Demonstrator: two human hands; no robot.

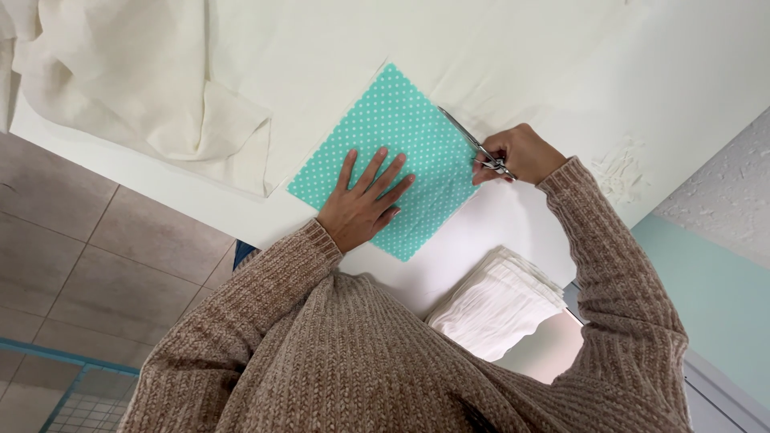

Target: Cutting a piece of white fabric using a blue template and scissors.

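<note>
1. Gripped in the right hand (520, 152), fingers curled through the handles, is a pair of slim silver metal scissors (472, 142); the blades are laid along the far-right edge of a square of teal cotton fabric with small white polka dots (393, 136).
2. That teal square is pressed flat by the left hand (362, 202), which is spread open, palm down, fingers fanned (nothing is clasped by it).
3. The square is seen lying on a sheet of cream-white cloth (513, 48) that is spread over a white table (172, 188), near the table's front edge.
4. A loose, crumpled fold of the same cream cloth (144, 88) is bunched to the left, well apart from both hands.
5. A stack of folded white cloths (497, 301) is placed just beside the right forearm, near the table's edge.
6. Both arms are covered by ribbed beige knit sleeves (618, 273).
</note>
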